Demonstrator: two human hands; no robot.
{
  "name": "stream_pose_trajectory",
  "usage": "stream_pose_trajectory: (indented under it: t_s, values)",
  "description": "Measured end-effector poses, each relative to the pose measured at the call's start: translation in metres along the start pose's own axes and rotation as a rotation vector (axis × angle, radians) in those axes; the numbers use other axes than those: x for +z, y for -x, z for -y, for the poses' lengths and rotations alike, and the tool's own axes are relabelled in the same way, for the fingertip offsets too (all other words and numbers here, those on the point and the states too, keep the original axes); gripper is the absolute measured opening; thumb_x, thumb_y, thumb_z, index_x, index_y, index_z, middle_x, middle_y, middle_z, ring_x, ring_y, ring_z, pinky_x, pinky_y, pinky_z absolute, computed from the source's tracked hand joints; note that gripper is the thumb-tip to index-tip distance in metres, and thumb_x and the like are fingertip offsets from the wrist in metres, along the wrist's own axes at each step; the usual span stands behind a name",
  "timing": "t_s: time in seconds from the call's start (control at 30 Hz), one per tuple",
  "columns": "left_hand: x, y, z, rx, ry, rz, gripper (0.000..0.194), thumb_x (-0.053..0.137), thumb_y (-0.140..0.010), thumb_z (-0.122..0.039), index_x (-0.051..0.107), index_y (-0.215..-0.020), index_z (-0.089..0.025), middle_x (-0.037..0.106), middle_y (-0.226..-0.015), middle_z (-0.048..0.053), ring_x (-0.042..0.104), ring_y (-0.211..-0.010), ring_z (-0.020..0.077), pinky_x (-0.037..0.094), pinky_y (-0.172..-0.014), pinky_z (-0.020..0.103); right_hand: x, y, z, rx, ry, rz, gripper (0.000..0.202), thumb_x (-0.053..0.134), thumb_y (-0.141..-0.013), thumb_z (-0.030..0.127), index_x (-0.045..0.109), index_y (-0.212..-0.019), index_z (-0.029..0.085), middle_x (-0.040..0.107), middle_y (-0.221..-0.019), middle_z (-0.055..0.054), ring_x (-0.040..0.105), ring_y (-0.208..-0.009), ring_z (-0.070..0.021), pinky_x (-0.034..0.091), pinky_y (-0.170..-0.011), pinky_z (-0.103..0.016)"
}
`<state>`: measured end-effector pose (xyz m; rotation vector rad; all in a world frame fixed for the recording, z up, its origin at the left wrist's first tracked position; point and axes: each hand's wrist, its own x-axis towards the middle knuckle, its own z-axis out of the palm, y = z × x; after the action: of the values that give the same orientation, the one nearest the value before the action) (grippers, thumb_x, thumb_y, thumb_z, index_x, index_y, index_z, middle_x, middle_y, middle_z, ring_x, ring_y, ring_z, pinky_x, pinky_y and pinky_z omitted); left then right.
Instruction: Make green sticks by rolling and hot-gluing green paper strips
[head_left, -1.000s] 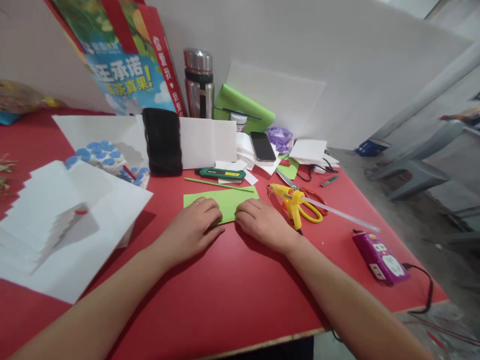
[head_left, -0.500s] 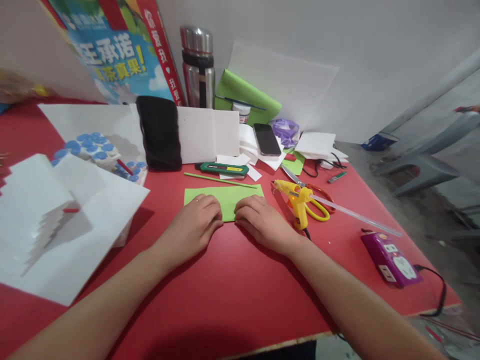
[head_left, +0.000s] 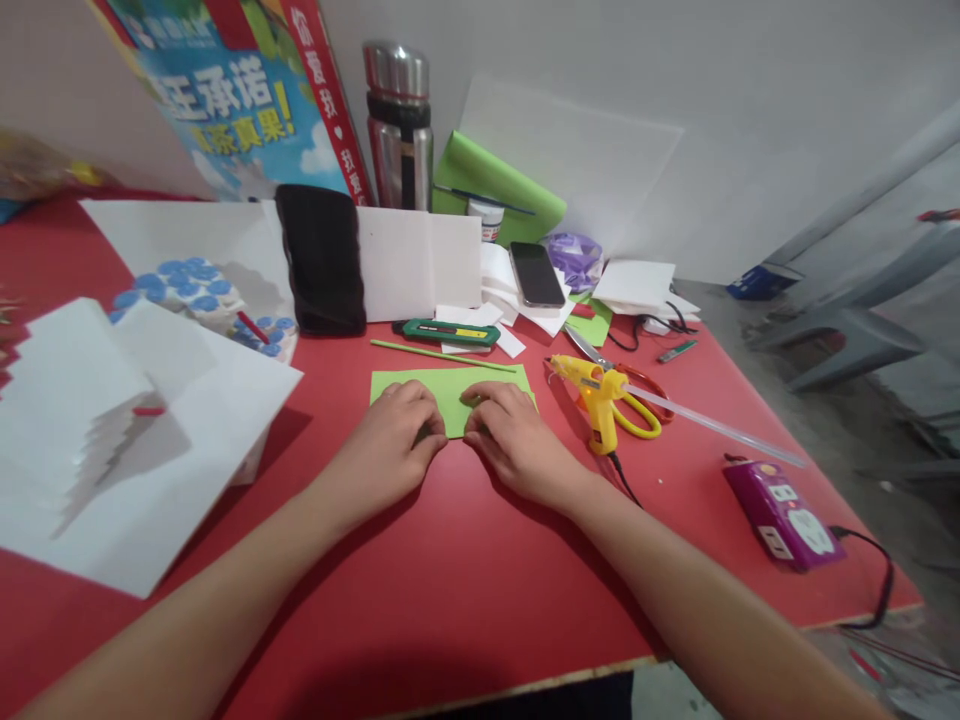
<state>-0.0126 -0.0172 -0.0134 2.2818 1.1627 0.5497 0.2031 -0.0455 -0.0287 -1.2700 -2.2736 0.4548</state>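
Note:
A sheet of light green paper lies flat on the red table. My left hand is closed at the sheet's near edge, its thumb and fingertips pinching the paper left of the middle. Just across a small gap, my right hand pinches the same edge with bent fingers. The fingers cover part of the sheet's left and right sides. Beyond the far edge lies a thin green rolled paper stick. Behind that, a green utility knife rests on white paper scraps.
Right of the sheet are a yellow glue gun with a long clear stick, scissors and a purple power strip. A white paper model stands left. Phones, a steel thermos and green paper stand at the back.
My right hand's fingers have bent and shifted slightly, now arched over the near edge. My left thumb shows more at the edge. The paper stays in place.

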Motion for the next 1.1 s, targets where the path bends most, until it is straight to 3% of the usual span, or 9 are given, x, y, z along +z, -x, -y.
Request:
stream_pose_trajectory:
  t_s: [0.47,0.7,0.9,1.1]
  values:
    - [0.004,0.000,-0.007,-0.014,-0.021,0.003,0.016,0.056,-0.094,-0.017,0.061,-0.079,-0.019,0.060,-0.093,0.008,0.054,-0.096,0.0268,0.048,-0.088,0.047,0.001,0.000,0.012,0.045,0.093,0.018,0.007,0.057,-0.101,0.017,0.063,-0.097,0.017,0.055,-0.151,-0.017,0.049,-0.134,-0.0352,0.043,-0.106,-0.055]
    - [0.004,0.000,-0.010,-0.062,-0.006,0.038,0.014,0.060,-0.092,-0.019,0.065,-0.079,-0.018,0.060,-0.095,0.008,0.053,-0.097,0.0272,0.046,-0.091,0.047,0.000,0.006,0.008,0.057,0.027,0.036,0.007,0.056,-0.102,0.021,0.061,-0.097,0.019,0.054,-0.151,-0.017,0.047,-0.139,-0.0331,0.041,-0.112,-0.057]
    - [0.001,-0.002,-0.008,-0.100,0.017,0.043,0.014,0.063,-0.090,-0.021,0.066,-0.077,-0.018,0.060,-0.094,0.008,0.054,-0.097,0.0270,0.046,-0.090,0.044,0.002,0.004,0.005,0.066,-0.028,0.027,0.014,0.058,-0.102,0.032,0.060,-0.094,0.021,0.051,-0.156,-0.016,0.023,-0.159,-0.0347,0.026,-0.124,-0.062]
    - [0.004,-0.003,-0.007,-0.119,0.009,0.043,0.016,0.062,-0.089,-0.021,0.065,-0.074,-0.019,0.061,-0.093,0.008,0.054,-0.095,0.0267,0.046,-0.087,0.044,0.006,0.002,0.007,0.121,-0.031,0.015,0.017,0.059,-0.101,0.032,0.058,-0.087,0.021,0.051,-0.158,-0.015,0.020,-0.161,-0.0339,0.021,-0.127,-0.063]
